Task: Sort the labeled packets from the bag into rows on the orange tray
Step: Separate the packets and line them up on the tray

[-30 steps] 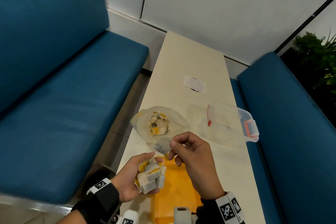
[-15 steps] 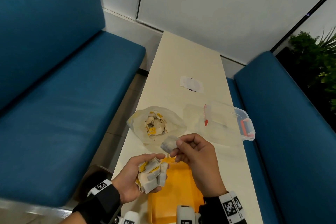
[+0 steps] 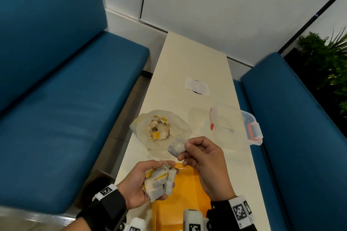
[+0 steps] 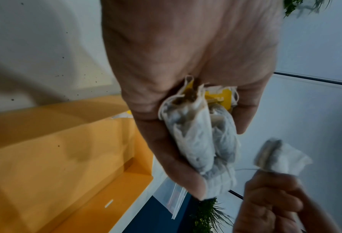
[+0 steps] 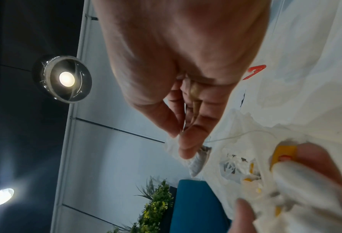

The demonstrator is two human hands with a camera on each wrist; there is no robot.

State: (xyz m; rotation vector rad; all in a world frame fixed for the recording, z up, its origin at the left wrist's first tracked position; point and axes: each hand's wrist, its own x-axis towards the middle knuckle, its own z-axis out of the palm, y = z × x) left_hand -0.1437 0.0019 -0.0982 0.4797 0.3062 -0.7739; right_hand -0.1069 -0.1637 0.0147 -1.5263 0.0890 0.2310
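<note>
My left hand [image 3: 142, 180] grips a bunch of white tea-bag packets with yellow labels [image 3: 159, 182], held over the left edge of the orange tray [image 3: 176, 210]; the same bunch [image 4: 204, 138] fills the left wrist view. Thumb and fingers of my right hand [image 3: 199, 154] pinch a single packet [image 3: 177, 147] just above and right of the bunch. A thin string runs from that packet [image 5: 198, 160] in the right wrist view. The open plastic bag [image 3: 161, 129] with more packets lies on the table beyond both hands.
A clear plastic box with red clips [image 3: 236, 124] lies to the right of the bag. A taped white patch [image 3: 196, 87] sits farther up the narrow cream table [image 3: 187, 58]. Blue benches [image 3: 56, 99] flank both sides; a plant [image 3: 330, 65] stands far right.
Both hands keep their holds. The right hand with its single packet has shifted slightly up and away from the bunch; the view has drifted a little.
</note>
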